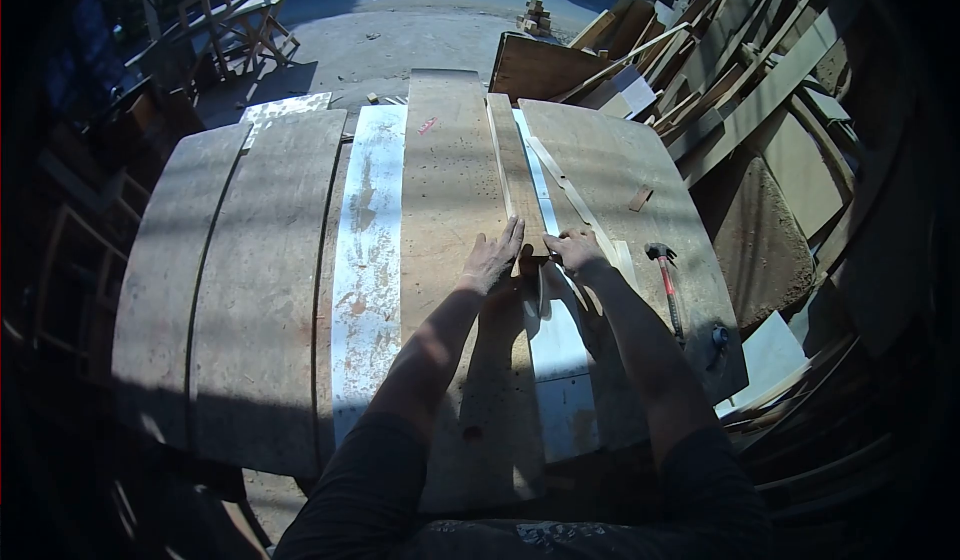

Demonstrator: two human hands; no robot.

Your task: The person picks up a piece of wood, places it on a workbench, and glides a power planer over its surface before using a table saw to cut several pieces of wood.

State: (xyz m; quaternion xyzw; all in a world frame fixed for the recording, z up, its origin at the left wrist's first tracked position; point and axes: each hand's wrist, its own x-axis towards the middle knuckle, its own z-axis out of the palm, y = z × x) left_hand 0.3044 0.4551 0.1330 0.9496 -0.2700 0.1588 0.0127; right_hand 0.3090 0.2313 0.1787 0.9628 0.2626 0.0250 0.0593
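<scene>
My left hand (pixel 492 258) lies with its fingers stretched out along the near end of a long narrow wooden board (pixel 517 165). Across from it, my right hand (pixel 578 250) is closed at the board's other side, around something small and dark that I cannot make out. A thin pale wood strip (pixel 500 145) runs along the board's left edge. Another pale strip with dark spots (pixel 562 182) slants down toward my right hand. Beneath my hands, a white-painted plank (pixel 556 335) runs toward me, partly in shadow.
A red-handled claw hammer (pixel 666 278) and a small wood scrap (pixel 641 198) lie on the right tabletop panel (pixel 600 140). Timber offcuts (pixel 740 70) are piled at the right. A wooden trestle table (pixel 225 25) stands at the far left.
</scene>
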